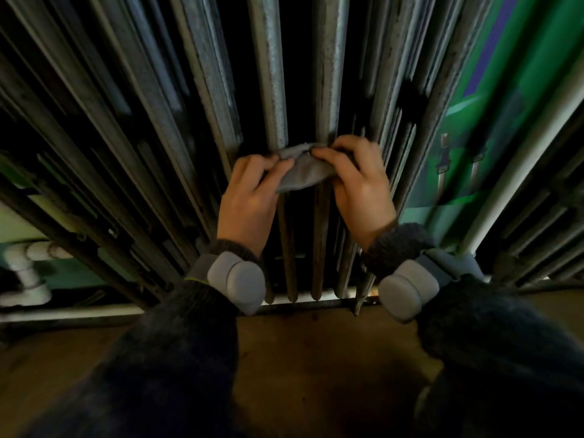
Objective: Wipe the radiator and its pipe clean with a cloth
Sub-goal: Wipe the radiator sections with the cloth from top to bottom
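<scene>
A tall, dark grey ribbed radiator (271, 90) fills the upper part of the head view, its fins worn and speckled. A grey cloth (300, 167) is stretched across two middle fins about halfway up. My left hand (249, 197) pinches the cloth's left end with curled fingers. My right hand (357, 181) grips its right end, fingers curled over the top. Both hands sit close together against the fins. A white pipe (518, 172) runs up on the right of the radiator.
White plastic pipe fittings (25, 273) sit low on the left by a pale green wall. A green wall (467, 128) stands right of the radiator. A second set of dark fins (543, 235) shows at far right. Brown floor (300, 358) lies below.
</scene>
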